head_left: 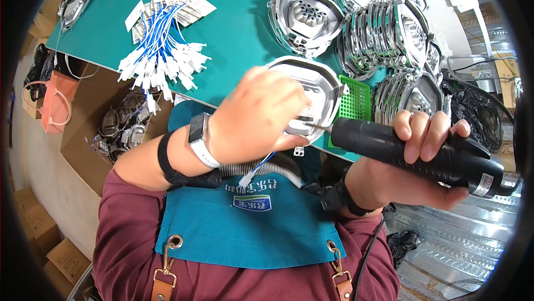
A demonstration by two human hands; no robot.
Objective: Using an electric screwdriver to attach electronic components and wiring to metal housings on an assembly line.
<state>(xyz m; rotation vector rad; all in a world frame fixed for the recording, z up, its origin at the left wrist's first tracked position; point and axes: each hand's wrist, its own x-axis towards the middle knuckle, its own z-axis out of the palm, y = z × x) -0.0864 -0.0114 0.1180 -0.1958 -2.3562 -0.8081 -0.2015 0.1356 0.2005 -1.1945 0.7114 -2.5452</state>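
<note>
Left hand: fingers down inside the metal lamp housing, thumb by its near rim; can't tell whether they pinch anything or just press. Right hand: fingers curled around a black electric screwdriver, gripping it firmly. Driver's bit points into the housing, close to the left fingertips; tip too small to tell whether it sits on a screw. Housing is at the near edge of the green desk; white connector dangles below. Best done, I'd say: line bit up with screw, brace housing, clear fingertips and lead before pulling the trigger. Beyond: green basket, stacked housings right, wire bundle left.
</note>
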